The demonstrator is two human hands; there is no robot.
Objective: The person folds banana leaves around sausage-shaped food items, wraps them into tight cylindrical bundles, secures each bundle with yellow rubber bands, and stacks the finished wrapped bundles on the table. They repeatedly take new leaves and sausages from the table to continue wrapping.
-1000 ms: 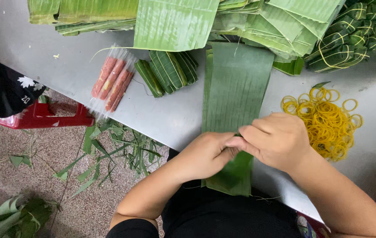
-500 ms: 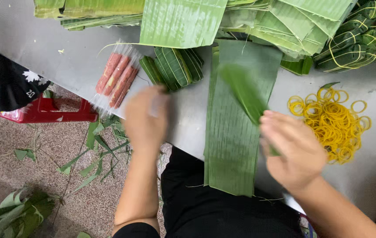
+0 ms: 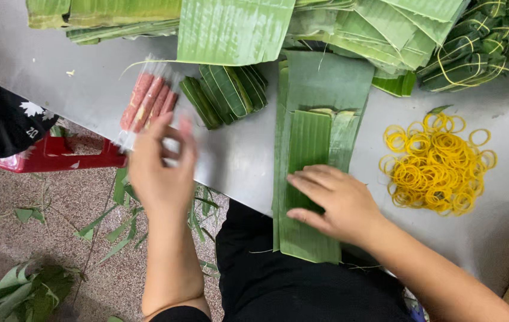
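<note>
banana leaf strip (image 3: pixel 309 149) pressed flat by right hand (image 3: pixel 333 201), left hand (image 3: pixel 160 170) open, empty, near four wrapped sausages (image 3: pixel 147 102)

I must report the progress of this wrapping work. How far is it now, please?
Done: several leaf bundles tied with yellow bands lie at the far right. In hand: the right hand presses flat a smaller leaf strip laid on the long banana leaf, while the left hand reaches at the pink sausages in clear wrap. Left: no sausage is on the leaf yet, and nothing there is folded or banded; loose rubber bands wait beside it.
</note>
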